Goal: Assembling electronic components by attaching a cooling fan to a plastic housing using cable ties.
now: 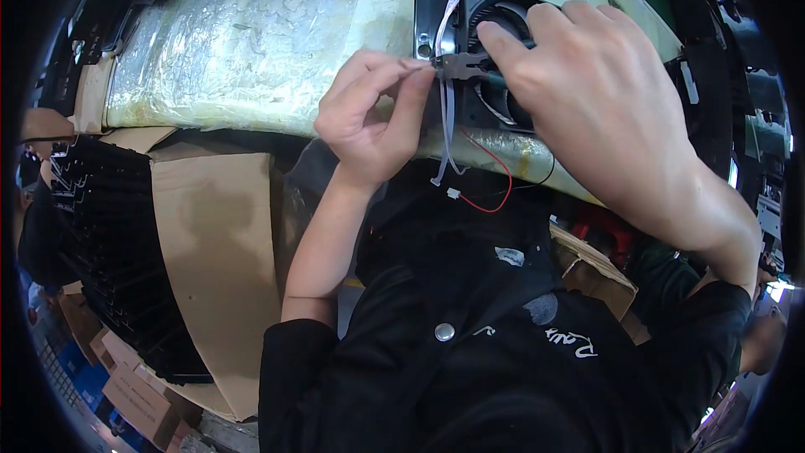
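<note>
A black plastic housing (428,13) with a round ringed opening lies near the table's front edge. My right hand (608,88) lies over its right side, fingers curled round it and thumb by the opening; the palm hides much of the part. A flat grey metal piece (461,66) crosses the housing's left part. At its left end my left hand (373,109) pinches, thumb against forefinger, on something too small to make out. White flat cables (447,113) run down past these fingertips. A red wire (508,189) with a white connector (454,194) hangs over the edge.
The pale table (277,42) is covered in clear plastic film. Left below it, an open cardboard box (214,268) holds several stacked black parts (117,260). Another carton (595,273) stands at the lower right. Other people are partly visible at both sides.
</note>
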Tool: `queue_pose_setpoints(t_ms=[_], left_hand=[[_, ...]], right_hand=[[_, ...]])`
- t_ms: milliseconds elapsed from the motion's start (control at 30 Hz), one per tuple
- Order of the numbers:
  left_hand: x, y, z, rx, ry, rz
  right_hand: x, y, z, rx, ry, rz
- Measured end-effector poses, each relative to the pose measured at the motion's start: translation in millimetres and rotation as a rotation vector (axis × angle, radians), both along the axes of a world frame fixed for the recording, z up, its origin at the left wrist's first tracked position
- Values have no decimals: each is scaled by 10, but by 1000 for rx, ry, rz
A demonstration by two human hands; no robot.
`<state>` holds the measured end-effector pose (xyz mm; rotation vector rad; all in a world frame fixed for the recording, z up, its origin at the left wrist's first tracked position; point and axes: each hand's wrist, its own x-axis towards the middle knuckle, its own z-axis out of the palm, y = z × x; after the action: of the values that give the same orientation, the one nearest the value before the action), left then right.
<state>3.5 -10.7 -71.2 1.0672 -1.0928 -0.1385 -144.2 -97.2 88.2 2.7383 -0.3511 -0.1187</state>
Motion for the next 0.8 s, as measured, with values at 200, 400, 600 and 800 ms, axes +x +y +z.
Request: queue_pose_setpoints(t_ms=[200,400,600,800], left_hand=[[-30,8,151,149,461,-84],[137,748,-459,151,-125,556],[75,1139,-1552,827,-326,162],[180,1075,-2618,1093,-105,126]], right_hand=[[-105,110,41,-86,-61,-83],[-1382,-109,-373,230,-645,-545],[-2137,-359,-1176,391,-746,-896],[-1221,-2,-762,495,-1057,-302]])
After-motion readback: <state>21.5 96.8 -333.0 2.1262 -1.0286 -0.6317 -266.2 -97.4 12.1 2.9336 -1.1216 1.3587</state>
